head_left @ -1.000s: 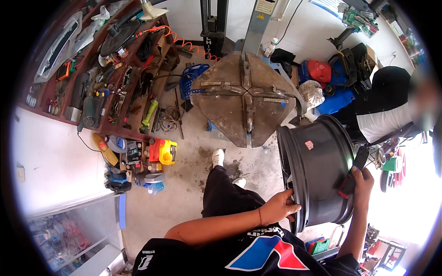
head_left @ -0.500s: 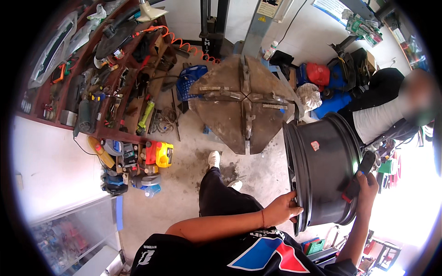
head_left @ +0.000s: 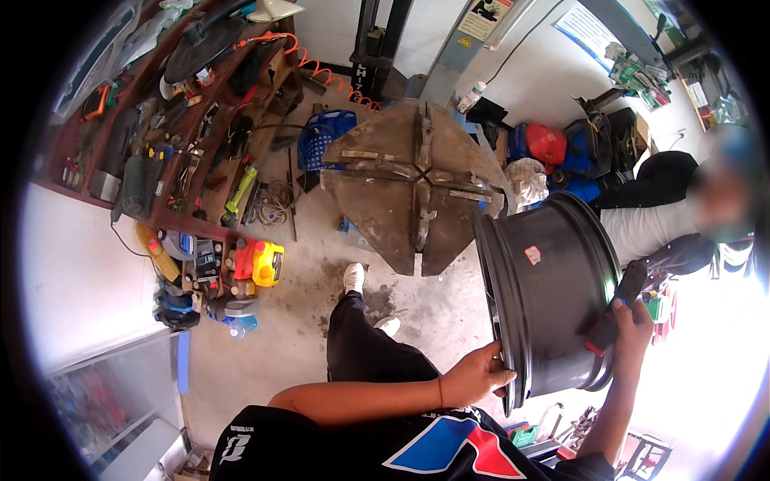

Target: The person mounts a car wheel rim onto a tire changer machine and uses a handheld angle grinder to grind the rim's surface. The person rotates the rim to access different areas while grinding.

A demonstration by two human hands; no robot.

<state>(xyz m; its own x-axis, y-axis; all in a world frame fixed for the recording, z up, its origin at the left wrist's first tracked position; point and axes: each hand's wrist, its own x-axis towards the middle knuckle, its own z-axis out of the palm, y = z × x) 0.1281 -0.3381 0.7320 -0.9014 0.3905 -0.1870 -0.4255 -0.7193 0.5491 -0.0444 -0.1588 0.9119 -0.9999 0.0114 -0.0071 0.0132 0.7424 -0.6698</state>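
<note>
A large dark metal wheel rim (head_left: 545,289) hangs in the air at my right side, its barrel facing up and to the left. My left hand (head_left: 479,373) grips its near lip at the lower left. My right hand (head_left: 630,325) presses on the far right edge of the rim and also holds a black tool with a red tip (head_left: 613,309) against it. A small pink sticker (head_left: 532,255) sits on the rim's barrel. Just left of the rim stands the brown square turntable of a tyre machine (head_left: 413,188) with crossed clamp slots.
A workbench with shelves (head_left: 172,136) full of tools, bottles and a coiled orange hose runs along the left. A blue basket (head_left: 321,136) stands by the machine. Another person in a white and black top (head_left: 670,220) sits at the right. Red and blue containers (head_left: 553,148) lie behind.
The rim has risen slightly and moved closer to the turntable, with both hands keeping their grip. My view has shifted a little.
</note>
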